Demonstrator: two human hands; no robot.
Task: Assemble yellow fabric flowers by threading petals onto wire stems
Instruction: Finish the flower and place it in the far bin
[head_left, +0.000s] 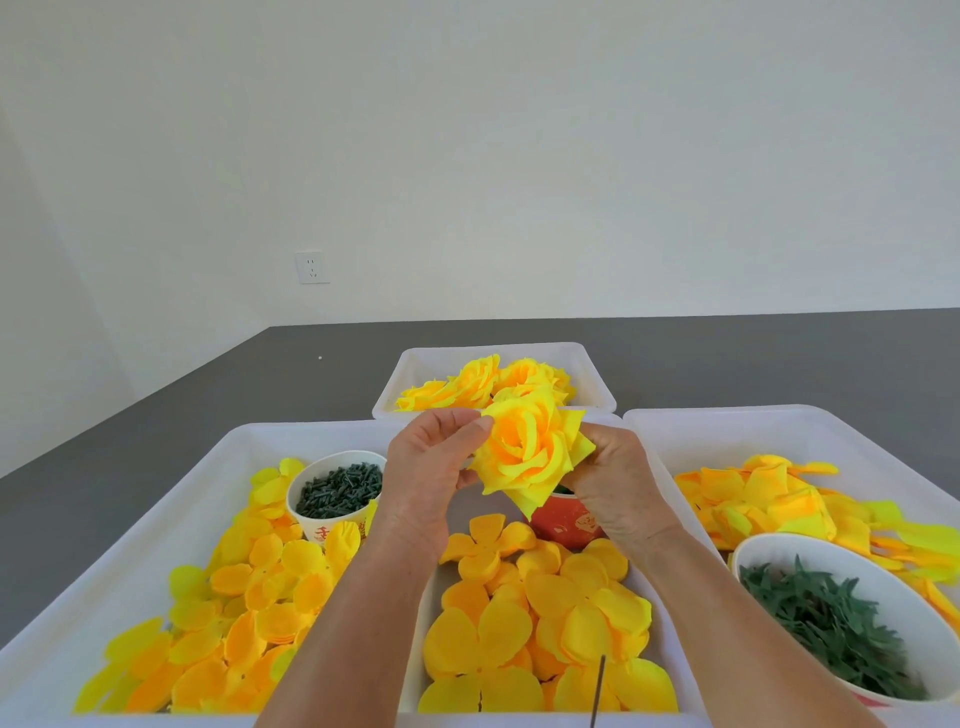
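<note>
A layered yellow fabric flower (527, 452) is held up between both hands above the trays. My left hand (426, 467) pinches its left petals with thumb and fingers. My right hand (615, 483) grips its right underside; the stem there is hidden. Loose yellow petal pieces (540, 618) fill the middle tray below. A thin dark wire (597, 691) stands up at the bottom edge. Finished yellow flowers (483, 384) lie in the far white tray (592, 374).
The left tray (171, 499) holds petals and a paper cup of dark green pieces (337, 491). A red cup (563, 522) sits under the flower. The right tray (727, 431) holds petals and a bowl of green leaves (831, 629). All rest on a grey table (156, 415).
</note>
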